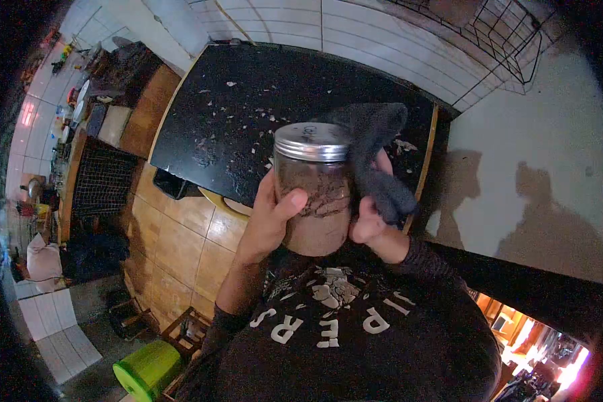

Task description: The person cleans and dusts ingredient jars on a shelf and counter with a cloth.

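Note:
A clear jar [317, 231] with a silver screw lid stands upright in front of my chest, partly filled with brown powder. Dark writing shows on the lid. My left hand [275, 218] is wrapped round the jar's left side, thumb across the front. On the other side, my right hand [375, 224] holds a dark grey cloth [380, 134] against the jar; the cloth covers most of its fingers. Behind the jar lies a black tabletop [241, 87] scattered with pale flakes and crumbs.
A wire rack [506, 40] hangs on the wall at the upper right. A green bucket [147, 368] stands at the lower left, near a wooden stool [191, 328]. Farther left is a counter with dishes. A tiled wall [275, 23] rises behind the table.

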A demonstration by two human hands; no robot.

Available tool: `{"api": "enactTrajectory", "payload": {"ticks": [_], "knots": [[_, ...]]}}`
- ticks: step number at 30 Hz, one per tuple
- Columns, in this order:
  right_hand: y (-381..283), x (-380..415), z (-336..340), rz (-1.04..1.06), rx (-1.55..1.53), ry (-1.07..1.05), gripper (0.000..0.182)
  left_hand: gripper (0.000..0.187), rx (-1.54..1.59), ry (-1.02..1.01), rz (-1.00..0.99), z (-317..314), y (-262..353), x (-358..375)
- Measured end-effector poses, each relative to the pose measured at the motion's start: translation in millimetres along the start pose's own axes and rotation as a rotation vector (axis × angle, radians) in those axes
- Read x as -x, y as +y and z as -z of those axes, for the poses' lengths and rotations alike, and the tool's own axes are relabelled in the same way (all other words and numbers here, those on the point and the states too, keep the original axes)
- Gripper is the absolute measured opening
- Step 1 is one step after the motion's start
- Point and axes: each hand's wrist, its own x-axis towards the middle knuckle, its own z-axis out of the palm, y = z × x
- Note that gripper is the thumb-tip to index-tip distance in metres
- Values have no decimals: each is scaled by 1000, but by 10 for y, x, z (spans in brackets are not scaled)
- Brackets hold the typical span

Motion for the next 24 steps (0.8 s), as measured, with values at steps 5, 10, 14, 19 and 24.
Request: {"api": "enactTrajectory", "payload": {"ticks": [5,10,14,19,24], "knots": [[-267,-331,-3,191,483,-378,65,62,5,57,-68,15,-93,8],[-523,-680,-189,159,755,-604,42,51,-430,121,-62,-1,-215,83],[-537,-1060,-195,-129,690,-976,38,56,-675,167,372,-64,-53,129],[-399,-1454,-163,-647,128,-1102,41,65,-247,158,-110,-13,-94,98],[-422,-1210,-252,-331,608,-747,50,79,-218,79,-86,35,-91,42]]}}
